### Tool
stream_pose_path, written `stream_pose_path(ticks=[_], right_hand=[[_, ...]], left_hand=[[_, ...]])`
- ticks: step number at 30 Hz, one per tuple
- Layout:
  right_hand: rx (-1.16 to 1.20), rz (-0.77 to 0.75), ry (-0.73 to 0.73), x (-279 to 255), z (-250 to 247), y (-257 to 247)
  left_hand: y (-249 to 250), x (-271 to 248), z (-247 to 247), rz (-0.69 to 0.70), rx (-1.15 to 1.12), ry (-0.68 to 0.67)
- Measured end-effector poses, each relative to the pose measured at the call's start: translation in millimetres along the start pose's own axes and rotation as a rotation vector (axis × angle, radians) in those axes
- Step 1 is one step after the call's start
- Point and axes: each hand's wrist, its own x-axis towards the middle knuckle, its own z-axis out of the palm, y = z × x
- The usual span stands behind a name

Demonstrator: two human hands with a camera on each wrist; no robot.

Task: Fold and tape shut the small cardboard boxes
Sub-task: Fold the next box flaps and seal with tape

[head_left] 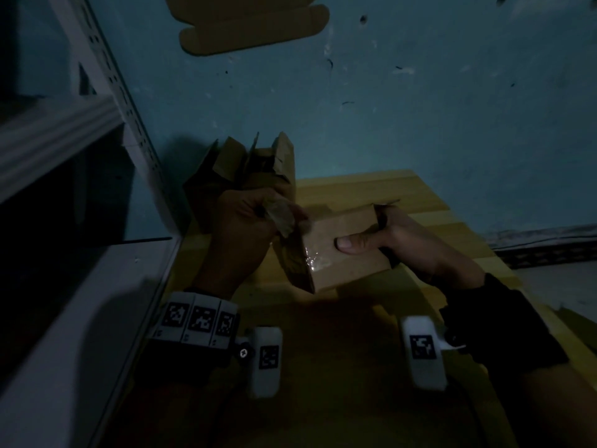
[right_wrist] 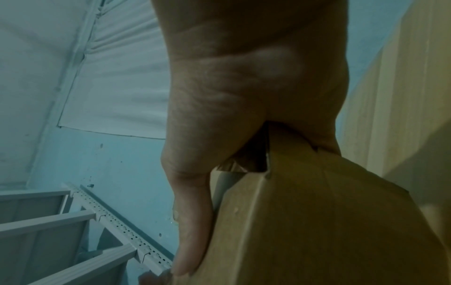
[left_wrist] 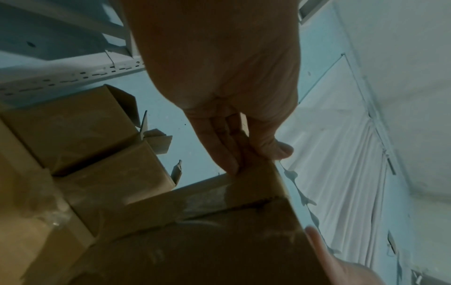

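In dim light, I hold a small cardboard box between both hands above a yellow wooden table. My right hand grips the box's right end, thumb laid flat across the top face and fingers curled under; the right wrist view shows that thumb running along the box's edge. My left hand is closed on the box's left end, where a strip of clear tape glints across the corner; in the left wrist view its fingers press down on the taped seam with the thumb on the other side of the edge. Something crumpled sits in that hand's grip, too dark to tell what.

Just beyond my left hand, more cardboard boxes stand against a teal wall, their flaps still up. A white slotted metal shelf frame rises to the left of them. Farther up, well past both hands, a flat unfolded box blank lies against the teal surface.
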Motion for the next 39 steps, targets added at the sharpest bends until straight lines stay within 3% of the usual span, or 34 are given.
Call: stream_pose_path(ticks=[4,7,9,15,21,28,36,39], right_hand=[[0.018,0.003,-0.015,-2,2,-2],[0.029,0.007,-0.004,-2,2,-2],[0.018,0.009,0.000,-2,2,-1],[0.003,0.003,-0.007,-3,3,-1],[-0.017,-0.002,-0.046,-5,2,-3],[-0.083,-0.038,-0.068,-8,2,-5],[-0.187,-0.066,-0.080,-8,2,-3],[-0.199,-0.079,-0.087,-7,4,-3]], left_hand=[[3,4,7,-0.047,-0.007,-0.044],[1,6,2,-0.002,0.025,0.039],[-6,10,-2,-0.049,0.075,0.000],[2,0,-3,0.123,0.026,0.043],[1,3,2,0.084,0.016,0.058],[6,-5,8,0.187,-0.025,-0.021],[1,-3,16,0.161,0.004,-0.070],[-2,-1,15,0.161,0.020,-0.162]])
